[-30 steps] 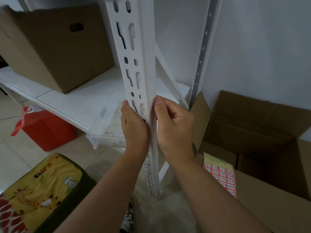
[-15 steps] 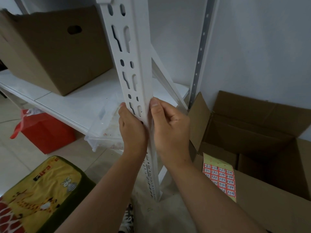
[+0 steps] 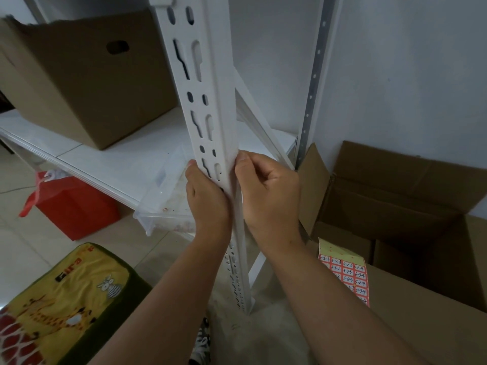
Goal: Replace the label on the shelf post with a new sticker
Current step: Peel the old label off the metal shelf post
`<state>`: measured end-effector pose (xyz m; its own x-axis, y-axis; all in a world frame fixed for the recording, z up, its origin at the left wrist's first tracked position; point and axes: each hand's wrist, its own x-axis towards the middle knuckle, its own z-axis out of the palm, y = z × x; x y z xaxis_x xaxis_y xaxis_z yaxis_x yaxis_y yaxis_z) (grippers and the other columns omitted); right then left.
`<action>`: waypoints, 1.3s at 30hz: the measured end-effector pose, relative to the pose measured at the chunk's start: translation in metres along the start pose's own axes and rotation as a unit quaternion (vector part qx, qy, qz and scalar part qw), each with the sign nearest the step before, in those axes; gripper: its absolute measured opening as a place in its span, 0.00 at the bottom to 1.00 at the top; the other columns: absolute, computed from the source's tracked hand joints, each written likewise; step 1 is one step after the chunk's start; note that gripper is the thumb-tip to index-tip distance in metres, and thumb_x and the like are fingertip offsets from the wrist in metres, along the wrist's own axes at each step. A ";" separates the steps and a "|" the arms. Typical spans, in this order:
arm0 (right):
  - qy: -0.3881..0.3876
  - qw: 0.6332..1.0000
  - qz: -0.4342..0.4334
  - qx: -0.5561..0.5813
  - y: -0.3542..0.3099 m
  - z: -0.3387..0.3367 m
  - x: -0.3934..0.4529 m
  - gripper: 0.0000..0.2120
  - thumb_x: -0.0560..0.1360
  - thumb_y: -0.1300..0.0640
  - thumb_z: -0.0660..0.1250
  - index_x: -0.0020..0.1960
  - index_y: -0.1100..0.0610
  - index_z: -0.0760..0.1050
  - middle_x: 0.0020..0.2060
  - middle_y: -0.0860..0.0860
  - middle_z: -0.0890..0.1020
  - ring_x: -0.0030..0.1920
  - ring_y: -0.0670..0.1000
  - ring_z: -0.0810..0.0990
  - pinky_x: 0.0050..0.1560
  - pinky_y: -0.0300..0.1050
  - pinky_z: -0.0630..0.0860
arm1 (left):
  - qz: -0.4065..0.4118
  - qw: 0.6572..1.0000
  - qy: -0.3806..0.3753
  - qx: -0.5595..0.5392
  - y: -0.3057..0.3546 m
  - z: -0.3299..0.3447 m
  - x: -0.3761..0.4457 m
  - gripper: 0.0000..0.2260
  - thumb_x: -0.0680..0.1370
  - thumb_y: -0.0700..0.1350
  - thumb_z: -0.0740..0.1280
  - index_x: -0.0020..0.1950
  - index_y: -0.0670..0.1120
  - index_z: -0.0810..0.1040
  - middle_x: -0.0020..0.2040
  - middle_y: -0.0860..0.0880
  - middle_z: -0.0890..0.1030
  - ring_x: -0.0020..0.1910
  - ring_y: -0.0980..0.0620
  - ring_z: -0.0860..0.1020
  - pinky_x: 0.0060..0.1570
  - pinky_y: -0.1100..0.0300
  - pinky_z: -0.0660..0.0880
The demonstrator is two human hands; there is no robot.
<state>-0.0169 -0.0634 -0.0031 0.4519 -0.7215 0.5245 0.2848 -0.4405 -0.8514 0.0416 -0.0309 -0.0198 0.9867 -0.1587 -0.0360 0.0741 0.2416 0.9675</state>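
Note:
A white slotted shelf post [image 3: 203, 101] stands upright in the middle of the view. My left hand [image 3: 207, 201] wraps round its left face at shelf height. My right hand [image 3: 266, 191] sits against the post's right edge, thumb pressed on the corner and fingers curled behind it. Any label on the post is hidden under my fingers. A sheet of red numbered stickers [image 3: 347, 272] lies on a cardboard box flap to the lower right, apart from both hands.
A white shelf board [image 3: 110, 156] carries a big cardboard box [image 3: 87, 83] and a clear plastic tray [image 3: 163, 206]. An open cardboard box [image 3: 395, 206] stands at the right by the wall. A red bag [image 3: 71, 206] and a yellow cushioned stool [image 3: 63, 306] sit on the floor.
Both hands stay on the post at the same height. The view has shifted slightly, and my right thumb has slid a little along the post's edge.

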 end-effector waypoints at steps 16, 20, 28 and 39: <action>-0.031 0.995 0.037 0.082 -0.010 0.000 -0.005 0.11 0.78 0.62 0.64 0.43 0.48 0.78 0.33 0.33 0.78 0.37 0.33 0.80 0.35 0.24 0.72 | -0.005 1.000 0.012 0.019 0.002 0.000 0.000 0.17 0.83 0.53 0.52 0.40 0.54 0.76 0.34 0.56 0.80 0.39 0.56 0.79 0.47 0.56 0.77; -0.030 0.994 0.057 0.085 -0.012 -0.001 -0.002 0.11 0.78 0.62 0.64 0.42 0.49 0.78 0.31 0.33 0.78 0.36 0.33 0.80 0.35 0.24 0.72 | -0.001 1.000 0.017 0.018 0.000 0.001 0.001 0.18 0.83 0.53 0.52 0.39 0.52 0.75 0.31 0.57 0.78 0.33 0.60 0.78 0.41 0.60 0.75; -0.030 0.984 0.119 0.128 -0.012 -0.001 0.002 0.13 0.76 0.63 0.65 0.37 0.49 0.80 0.31 0.39 0.82 0.36 0.38 0.82 0.35 0.28 0.75 | -0.012 0.999 0.033 -0.001 -0.001 0.003 0.001 0.17 0.82 0.54 0.52 0.47 0.47 0.76 0.36 0.53 0.78 0.37 0.56 0.78 0.40 0.59 0.75; -0.029 0.983 0.141 0.117 -0.002 -0.002 0.003 0.10 0.77 0.62 0.64 0.44 0.52 0.82 0.39 0.45 0.85 0.42 0.44 0.84 0.42 0.35 0.79 | -0.006 0.999 0.026 0.024 -0.003 0.001 0.002 0.18 0.82 0.54 0.51 0.42 0.50 0.77 0.39 0.50 0.80 0.41 0.51 0.79 0.47 0.53 0.77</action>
<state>-0.0182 -0.0659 0.0002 0.5856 -0.7633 0.2729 0.3242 -0.0880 -0.9419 0.0428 -0.0326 -0.0222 0.9921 -0.1106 -0.0589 0.0797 0.1944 0.9777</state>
